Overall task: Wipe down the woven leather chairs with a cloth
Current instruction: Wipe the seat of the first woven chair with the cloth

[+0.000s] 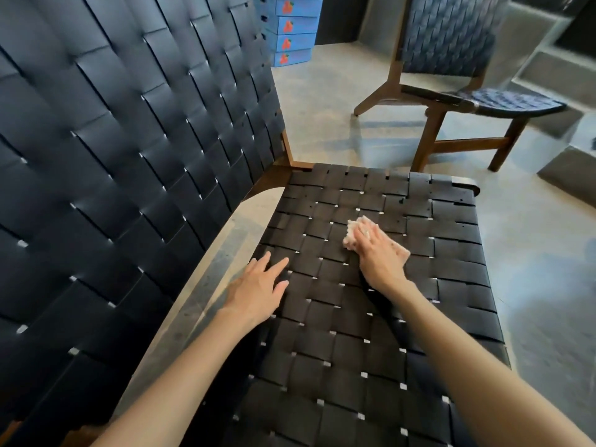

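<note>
A black woven leather chair fills the view, its seat [371, 317] in front of me and its tall backrest [129, 156] on the left. My right hand [379, 253] presses flat on a small pale pink cloth [353, 232] in the middle of the seat, with the cloth showing past the fingertips and by the wrist. My left hand [258, 288] rests flat on the seat's rear edge, fingers spread, holding nothing.
A second woven chair [458, 59] with a brown wooden frame stands on the concrete floor at the back right. Stacked blue boxes [292, 30] sit behind the backrest. Grey steps [548, 79] rise at the far right.
</note>
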The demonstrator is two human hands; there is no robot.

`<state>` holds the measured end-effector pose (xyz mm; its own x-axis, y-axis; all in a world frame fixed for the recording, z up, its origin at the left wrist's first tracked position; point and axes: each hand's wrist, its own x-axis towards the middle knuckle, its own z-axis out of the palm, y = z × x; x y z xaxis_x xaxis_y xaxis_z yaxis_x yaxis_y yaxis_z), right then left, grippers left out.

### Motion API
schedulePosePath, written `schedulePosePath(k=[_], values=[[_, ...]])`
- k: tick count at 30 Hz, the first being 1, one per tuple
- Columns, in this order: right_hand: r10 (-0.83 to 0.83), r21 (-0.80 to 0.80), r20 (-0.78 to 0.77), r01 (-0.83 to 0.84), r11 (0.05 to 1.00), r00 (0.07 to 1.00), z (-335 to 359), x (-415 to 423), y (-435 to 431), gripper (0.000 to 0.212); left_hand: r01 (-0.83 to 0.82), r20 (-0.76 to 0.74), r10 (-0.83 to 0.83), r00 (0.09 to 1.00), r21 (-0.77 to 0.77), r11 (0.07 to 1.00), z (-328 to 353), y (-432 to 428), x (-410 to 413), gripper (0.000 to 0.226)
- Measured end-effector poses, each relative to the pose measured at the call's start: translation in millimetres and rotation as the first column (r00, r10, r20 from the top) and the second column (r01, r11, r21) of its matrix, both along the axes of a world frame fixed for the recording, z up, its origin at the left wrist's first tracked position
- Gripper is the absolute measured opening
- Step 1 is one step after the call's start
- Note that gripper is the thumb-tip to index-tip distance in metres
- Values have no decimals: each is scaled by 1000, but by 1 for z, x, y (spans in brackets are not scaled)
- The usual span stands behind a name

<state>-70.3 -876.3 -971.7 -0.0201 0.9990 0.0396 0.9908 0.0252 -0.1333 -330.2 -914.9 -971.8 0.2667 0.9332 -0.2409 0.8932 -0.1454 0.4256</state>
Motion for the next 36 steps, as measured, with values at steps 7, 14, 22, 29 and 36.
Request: schedulePosePath(k=[7, 14, 22, 29, 36], values=[[283, 70, -37, -280, 957, 958, -9, -34, 20, 53, 12, 2, -12, 1000, -46, 999, -7, 29, 6, 63], [-75, 131, -72, 84, 988, 995, -9, -32, 63, 72, 90, -163, -70, 984, 116, 989, -12, 44, 1, 71], [335, -77, -88, -342, 937, 938, -22, -90, 136, 55, 137, -270, -76, 960, 214, 967, -17, 49, -4, 79], [236, 116, 55, -241, 964, 970, -12, -41, 136, 61, 206, -310, -135, 941, 208, 956, -15, 57, -3, 85], [201, 43, -59, -199, 979, 978, -19, -54, 142, 65, 235, -331, -158, 930, 207, 950, -12, 59, -1, 87]])
